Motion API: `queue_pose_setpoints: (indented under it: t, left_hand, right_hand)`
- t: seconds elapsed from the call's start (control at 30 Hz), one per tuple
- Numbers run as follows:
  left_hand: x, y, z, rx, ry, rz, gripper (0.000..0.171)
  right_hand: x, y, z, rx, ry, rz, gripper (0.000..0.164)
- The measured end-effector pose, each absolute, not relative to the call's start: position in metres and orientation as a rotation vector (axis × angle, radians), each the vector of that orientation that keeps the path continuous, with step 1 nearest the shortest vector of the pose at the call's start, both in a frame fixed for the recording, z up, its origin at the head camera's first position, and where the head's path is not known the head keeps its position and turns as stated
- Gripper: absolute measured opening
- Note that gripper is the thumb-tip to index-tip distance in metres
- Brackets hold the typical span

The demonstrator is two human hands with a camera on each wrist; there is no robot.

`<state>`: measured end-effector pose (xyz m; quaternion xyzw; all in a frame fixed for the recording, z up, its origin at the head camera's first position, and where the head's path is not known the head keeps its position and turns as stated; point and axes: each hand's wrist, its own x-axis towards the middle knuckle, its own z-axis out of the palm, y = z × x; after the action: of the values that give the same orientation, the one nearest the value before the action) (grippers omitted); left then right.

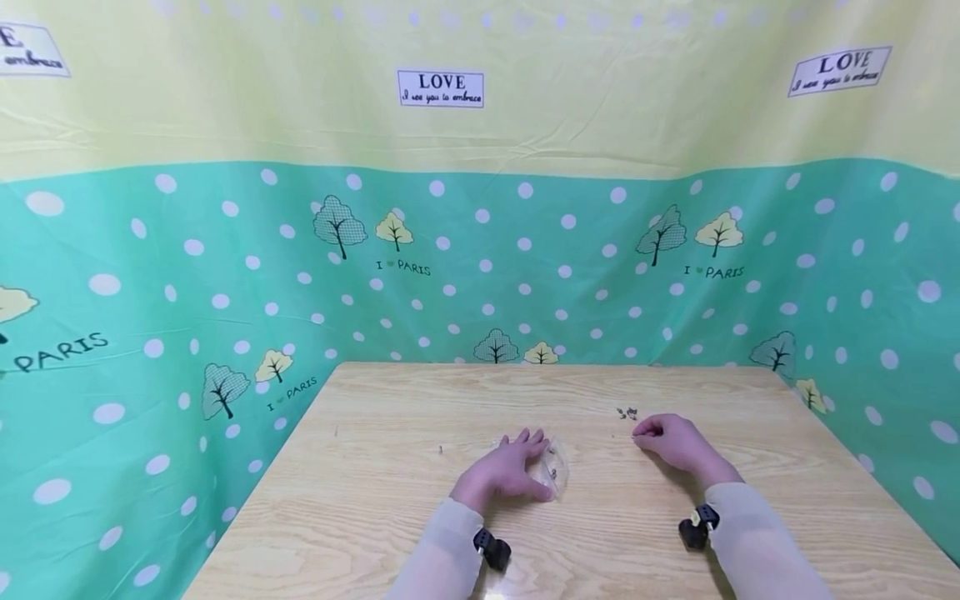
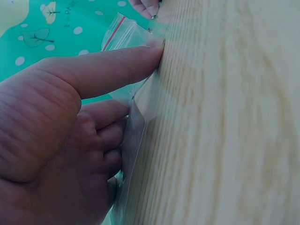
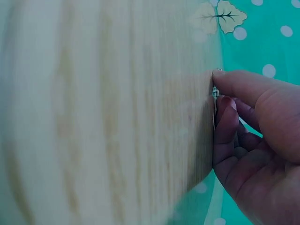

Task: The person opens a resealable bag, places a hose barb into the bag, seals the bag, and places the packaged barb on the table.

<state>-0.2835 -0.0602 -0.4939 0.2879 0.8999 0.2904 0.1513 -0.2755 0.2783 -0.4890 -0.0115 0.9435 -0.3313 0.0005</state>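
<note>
My left hand (image 1: 510, 468) lies spread over a clear zip bag (image 1: 556, 471) on the table, its thumb and fingertips pressing the plastic. A few small dark pieces show inside the bag. The bag's red-striped seal (image 2: 114, 33) sticks up beyond the thumb in the left wrist view. Further right, my right hand (image 1: 677, 442) rests at the tabletop with its fingers curled. Thumb and index finger pinch a small shiny metal piece (image 3: 215, 92), whose exact kind is too small to tell. Just beyond that hand lies a little cluster of small dark metal pieces (image 1: 628, 413).
The light wooden table (image 1: 360, 517) is bounded at the back and sides by a green and yellow patterned curtain (image 1: 465, 250). A tiny piece (image 1: 440, 450) lies left of the left hand. Each wrist carries a black camera.
</note>
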Motion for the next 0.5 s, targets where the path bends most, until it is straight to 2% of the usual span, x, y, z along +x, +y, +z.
queue_pose_setpoints:
  t: [0.2,0.5]
  left_hand:
    - [-0.2841,-0.0591,-0.4938,0.783,2.588,0.826,0.093]
    - [-0.2837,-0.0594,-0.4916,0.799,2.579,0.833,0.093]
  right_hand:
    - [-0.2766,0.2787,-0.4882,-0.063,2.952,-1.036,0.016]
    - [-0.2715,0.2867,-0.4940,-0.001,2.898,-1.159,0.035]
